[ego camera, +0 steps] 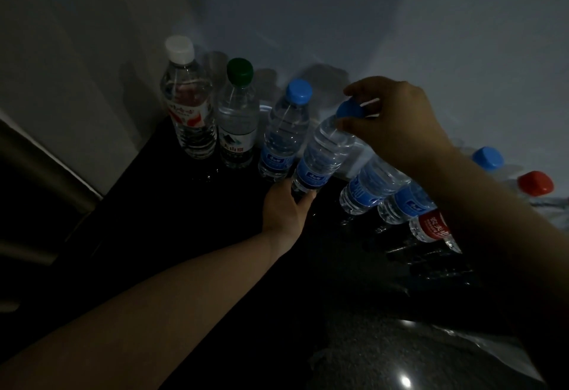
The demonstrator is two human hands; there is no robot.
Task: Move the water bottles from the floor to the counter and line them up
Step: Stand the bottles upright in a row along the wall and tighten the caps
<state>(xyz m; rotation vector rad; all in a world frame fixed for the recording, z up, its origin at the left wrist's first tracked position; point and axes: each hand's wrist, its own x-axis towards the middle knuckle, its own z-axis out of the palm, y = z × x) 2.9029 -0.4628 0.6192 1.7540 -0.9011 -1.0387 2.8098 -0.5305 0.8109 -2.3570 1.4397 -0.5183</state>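
Bottle (320,155) blue-labelled, left grip (286,208), right grip (397,122)

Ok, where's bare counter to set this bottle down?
The row's gap between the upright blue-cap bottle and the blue-label bottle below the right hand looks free, by the left hand gripping the held bottle. The dark counter in front of the row is bare too. Toward the red-label bottle it is crowded.
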